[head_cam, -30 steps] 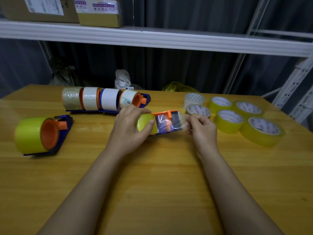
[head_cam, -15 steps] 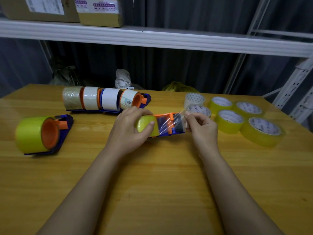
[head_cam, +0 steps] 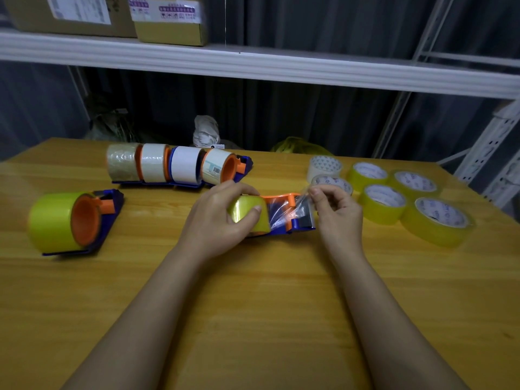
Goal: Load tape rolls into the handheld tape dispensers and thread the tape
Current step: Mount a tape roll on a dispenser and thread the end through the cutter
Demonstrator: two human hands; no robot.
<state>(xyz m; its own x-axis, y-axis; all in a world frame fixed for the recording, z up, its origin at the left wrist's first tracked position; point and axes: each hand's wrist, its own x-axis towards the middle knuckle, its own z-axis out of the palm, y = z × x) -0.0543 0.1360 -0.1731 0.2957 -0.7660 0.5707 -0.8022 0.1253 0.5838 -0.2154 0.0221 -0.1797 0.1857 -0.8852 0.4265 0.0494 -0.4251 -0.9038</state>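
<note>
Head view shows a blue and orange tape dispenser (head_cam: 284,220) lying on the wooden bench (head_cam: 253,305) at centre, loaded with a glossy yellow tape roll (head_cam: 247,213) at its left end. The left hand (head_cam: 222,218) grips this roll, fingers curled over its top and thumb pressed against the near face. A clear tape strip (head_cam: 284,211), wrinkled and catching light, runs rightward from the roll across the orange arm (head_cam: 281,197) toward the grey plate at the dispenser's right end. The right hand (head_cam: 337,212) pinches the free end of the strip between thumb and fingertips, just above that right end.

To the left on the bench lies a second dispenser (head_cam: 84,220), blue base and orange hub, carrying a large yellow roll. Farther back stands a row of loaded dispensers (head_cam: 177,166), close together, holding one clear-brown roll and three white rolls; the rightmost bears a small barcode label. To the right, loose rolls lie flat: four yellow rolls (head_cam: 408,198) with white printed cores, and two clear rolls (head_cam: 326,171) just left of them, the nearer partly hidden behind the right hand.

Beyond the bench runs a white shelf (head_cam: 253,66) bearing cardboard boxes (head_cam: 121,15), with a dark curtain behind.
</note>
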